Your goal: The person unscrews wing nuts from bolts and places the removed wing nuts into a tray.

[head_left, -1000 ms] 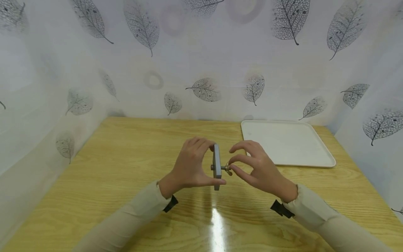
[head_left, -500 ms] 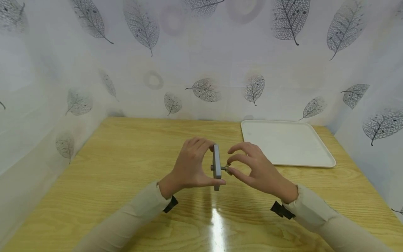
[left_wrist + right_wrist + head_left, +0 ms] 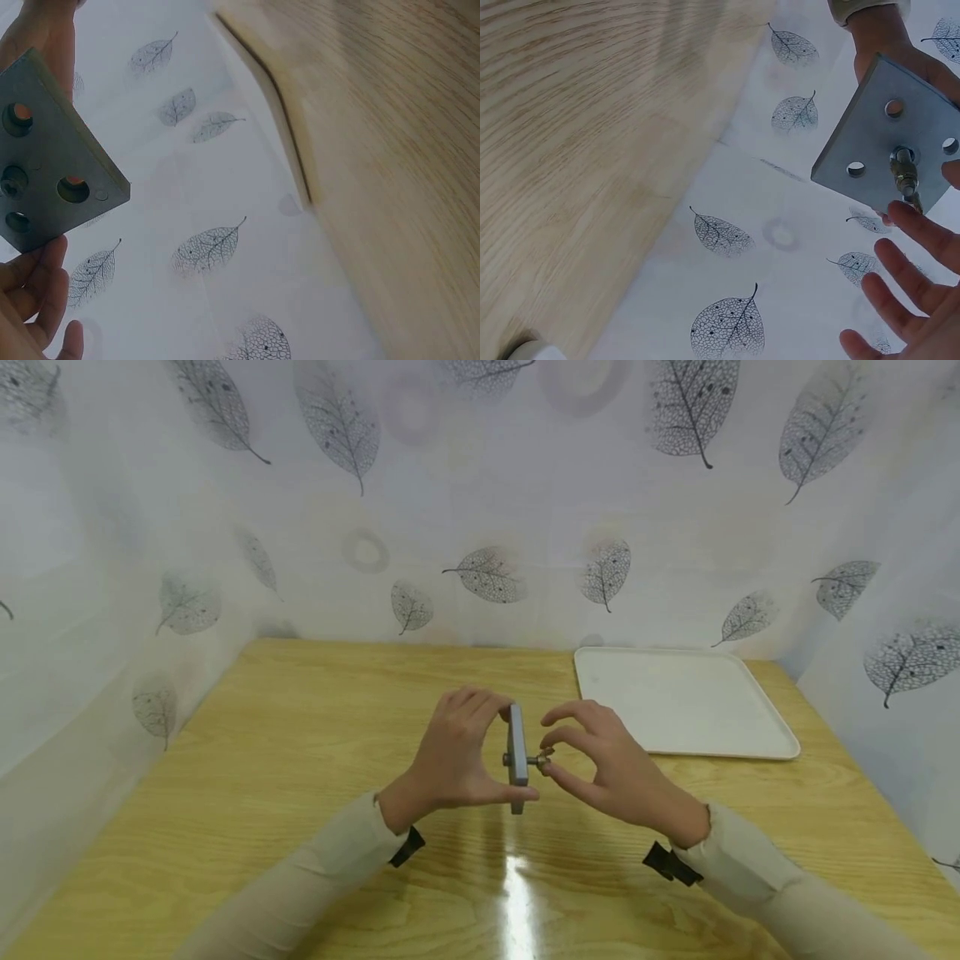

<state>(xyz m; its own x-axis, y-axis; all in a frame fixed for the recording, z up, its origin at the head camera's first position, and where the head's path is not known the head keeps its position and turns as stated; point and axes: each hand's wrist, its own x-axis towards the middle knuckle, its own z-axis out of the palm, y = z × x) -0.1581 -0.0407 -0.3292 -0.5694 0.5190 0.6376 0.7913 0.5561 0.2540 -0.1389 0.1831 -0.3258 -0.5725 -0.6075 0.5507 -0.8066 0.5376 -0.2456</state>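
Observation:
My left hand (image 3: 457, 747) grips a grey metal plate (image 3: 517, 747) by opposite edges, holding it upright above the table. Several round holes pierce the plate (image 3: 52, 150), as the left wrist view shows. A bolt (image 3: 532, 761) passes through one hole, its head on the left-hand side and its shank sticking out to the right. On the shank's end sits a brass-coloured wing nut (image 3: 544, 758). My right hand (image 3: 618, 764) pinches the wing nut between thumb and index finger, the other fingers spread. In the right wrist view the wing nut (image 3: 907, 187) stands off the plate's face.
A white tray (image 3: 675, 693) lies at the back right of the wooden table (image 3: 337, 727), behind my right hand. Curtain-like white sheets (image 3: 300, 560) with leaf prints stand around the back and sides.
The wing nut has turned on the bolt between my right fingers, and those fingers have shifted slightly. My left hand and the plate have stayed in place.

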